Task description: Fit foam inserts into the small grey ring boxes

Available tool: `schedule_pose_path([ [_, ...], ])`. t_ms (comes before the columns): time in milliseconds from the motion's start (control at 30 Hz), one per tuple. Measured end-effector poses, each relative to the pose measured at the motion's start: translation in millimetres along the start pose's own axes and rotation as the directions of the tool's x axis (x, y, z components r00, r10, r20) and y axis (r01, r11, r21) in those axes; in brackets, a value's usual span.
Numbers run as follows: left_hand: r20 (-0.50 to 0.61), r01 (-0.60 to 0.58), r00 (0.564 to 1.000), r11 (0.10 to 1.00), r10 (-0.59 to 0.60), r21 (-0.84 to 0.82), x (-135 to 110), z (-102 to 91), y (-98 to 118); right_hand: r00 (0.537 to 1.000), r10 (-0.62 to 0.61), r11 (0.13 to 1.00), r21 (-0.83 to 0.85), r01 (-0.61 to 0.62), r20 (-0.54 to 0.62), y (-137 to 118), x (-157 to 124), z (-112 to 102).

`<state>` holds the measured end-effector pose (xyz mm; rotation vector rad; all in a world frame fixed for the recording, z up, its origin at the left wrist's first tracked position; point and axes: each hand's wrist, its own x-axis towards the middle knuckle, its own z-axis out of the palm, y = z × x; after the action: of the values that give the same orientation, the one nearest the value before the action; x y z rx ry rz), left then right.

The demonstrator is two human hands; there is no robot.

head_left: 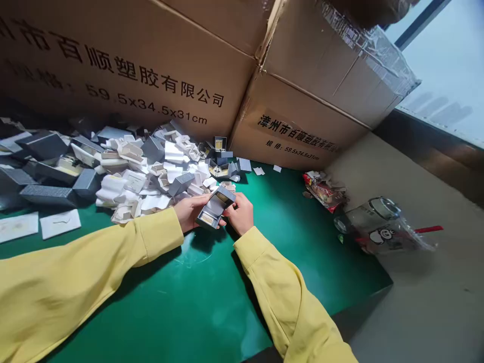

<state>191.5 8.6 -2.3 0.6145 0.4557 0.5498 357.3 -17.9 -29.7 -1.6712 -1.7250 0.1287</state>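
A small grey hinged box [214,208] with a cream lining is held open above the green mat [196,297]. My left hand [190,210] grips its left side, fingers curled round it. On the other side, my right hand [239,214] clasps the box, fingers closed on its lid end. Both arms wear yellow sleeves. Just behind the hands lies a heap of white inserts and grey box parts [151,171].
Two large printed cardboard cartons [159,55] stand along the back. Grey boxes [49,194] and white cards [59,223] lie at the left. At the right are a red snack wrapper [324,190] and a clear jar in a plastic bag [381,227], on a grey surface.
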Motion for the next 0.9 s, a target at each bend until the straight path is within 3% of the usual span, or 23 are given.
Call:
schedule_pose_path([
  [133,0.022,-0.041,0.999,0.998,0.042,-0.050,-15.5,1.8,-5.1,0.996,-0.069,0.997,-0.041,0.067,-0.050,-5.9,-2.4,-3.1],
  [267,-0.039,-0.149,0.988,0.988,0.151,0.046,-32.1,12.0,-17.6,0.983,-0.173,0.984,-0.048,0.170,-0.055,-15.1,-2.7,-1.6],
  [467,0.006,-0.167,0.986,0.966,0.169,0.197,-37.5,17.6,-23.2,0.953,-0.297,0.945,-0.126,0.303,0.065,-23.3,11.8,19.8],
  [633,0.106,-0.161,0.984,0.968,0.143,0.191,-36.3,12.8,-17.1,0.973,-0.231,0.970,-0.083,0.227,-0.033,-23.4,20.8,26.7],
  [767,0.174,-0.146,0.978,0.977,0.118,0.157,-35.6,7.6,-18.7,0.974,-0.151,0.988,-0.023,0.150,-0.169,-16.8,17.5,18.1],
  [900,0.200,-0.083,0.979,0.979,0.045,0.185,-32.9,-0.1,-18.3,0.946,0.005,0.994,0.104,0.030,-0.324,-9.6,12.1,3.2],
])
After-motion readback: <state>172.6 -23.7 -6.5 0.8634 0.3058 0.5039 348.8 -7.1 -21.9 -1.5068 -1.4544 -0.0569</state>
